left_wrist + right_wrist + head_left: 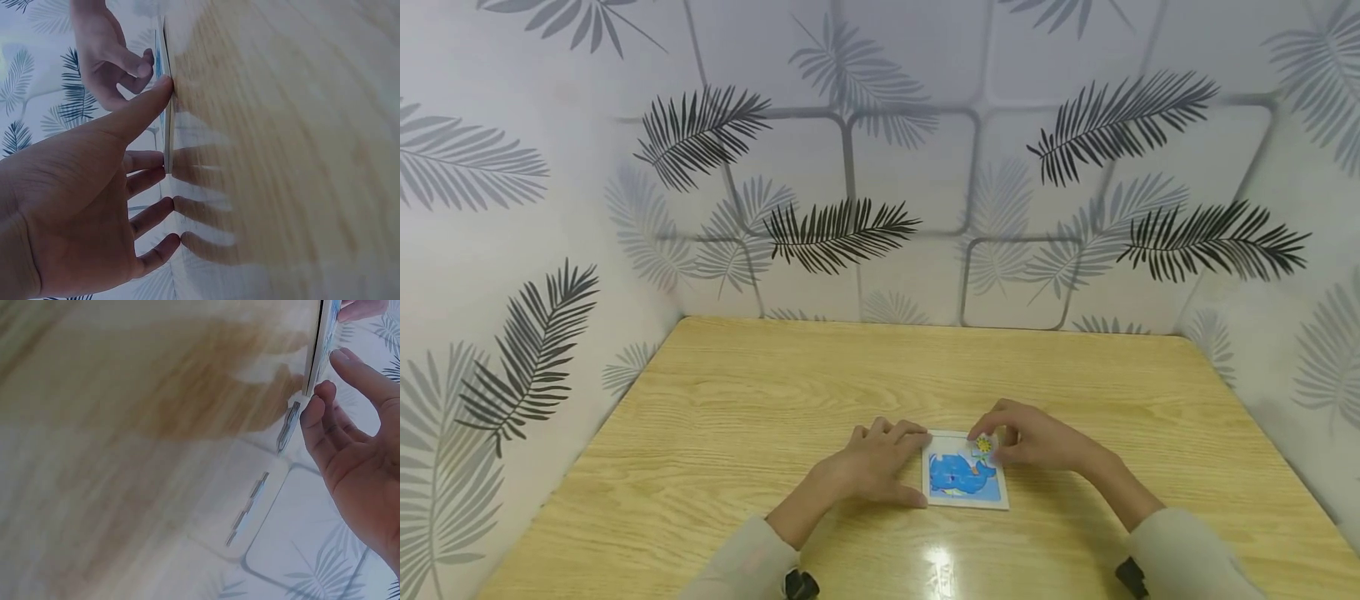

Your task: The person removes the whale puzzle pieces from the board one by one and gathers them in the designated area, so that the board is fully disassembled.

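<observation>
A small square jigsaw puzzle board [955, 502] lies on the table, showing a blue whale on a white background. My left hand [880, 467] rests at its left side, fingers spread and fairly straight. The thumb touches the near end of that edge and the index finger the far corner. In the left wrist view the board [168, 137] appears edge-on beside the left hand [87, 194]. At the far right corner my right hand [1037, 437] pinches a puzzle piece [983, 447] with a yellow flower. In the right wrist view the right hand [362, 450] has curled fingers.
The wooden table [760, 392] has a glossy top with a light reflection near its front. Behind it and along both sides stand walls [910, 275] patterned with grey and black leaves. Dark wrist bands [801, 585] show at the sleeves.
</observation>
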The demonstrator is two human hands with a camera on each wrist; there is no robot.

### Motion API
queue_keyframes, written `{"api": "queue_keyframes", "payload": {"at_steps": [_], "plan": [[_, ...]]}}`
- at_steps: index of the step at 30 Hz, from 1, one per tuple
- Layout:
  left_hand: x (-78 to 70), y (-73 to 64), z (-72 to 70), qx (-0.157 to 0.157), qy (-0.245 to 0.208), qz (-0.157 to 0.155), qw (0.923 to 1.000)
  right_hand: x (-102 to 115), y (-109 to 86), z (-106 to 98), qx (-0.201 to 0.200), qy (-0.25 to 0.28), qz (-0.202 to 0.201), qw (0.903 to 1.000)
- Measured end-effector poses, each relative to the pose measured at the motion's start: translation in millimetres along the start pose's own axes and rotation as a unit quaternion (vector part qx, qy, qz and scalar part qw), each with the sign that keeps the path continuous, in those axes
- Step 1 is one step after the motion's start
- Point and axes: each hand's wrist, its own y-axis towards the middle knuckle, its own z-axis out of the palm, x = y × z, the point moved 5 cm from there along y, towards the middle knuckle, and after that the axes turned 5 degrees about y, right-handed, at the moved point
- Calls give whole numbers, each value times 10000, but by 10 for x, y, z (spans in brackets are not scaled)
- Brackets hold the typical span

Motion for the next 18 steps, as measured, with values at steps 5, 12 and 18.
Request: {"api": "queue_keyframes", "payload": {"at_steps": [5, 12, 18], "plan": [[-15, -7, -10, 9, -29, -8, 10000, 45, 43, 37, 139, -119, 14, 9998], [-6, 1, -12, 19, 51, -50, 10000, 55, 72, 50, 69, -280, 47, 9996], [-6, 2, -8, 33, -9, -17, 10000, 58, 86, 54, 61, -324, -93, 9994]]}}
